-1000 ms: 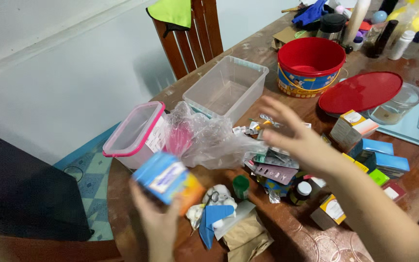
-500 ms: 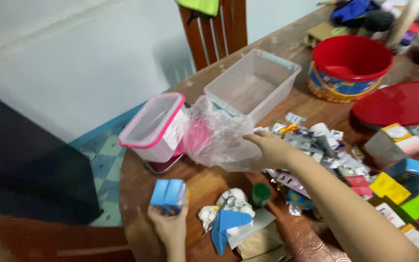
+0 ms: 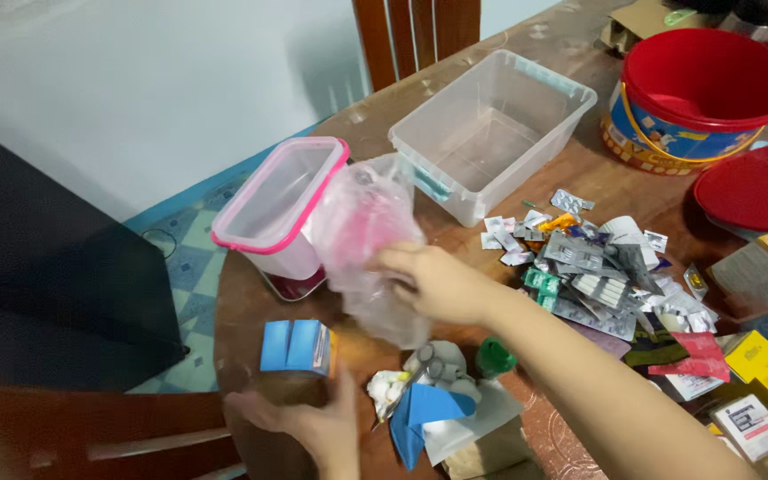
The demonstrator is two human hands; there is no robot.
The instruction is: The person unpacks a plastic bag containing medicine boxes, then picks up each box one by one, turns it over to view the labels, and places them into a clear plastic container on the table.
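Gripping a crumpled clear plastic bag, my right hand has its fingers closed on the thin, wrinkled film and lifts it over the brown wooden table. The bag is shiny and soft, and it looks pink because of the pink-rimmed container just behind it. My left hand is blurred; it is open, fingers spread, just below a small blue cardboard box standing at the table edge. A rectangular clear plastic tub sits farther back, and silver foil blister packs lie scattered to the right.
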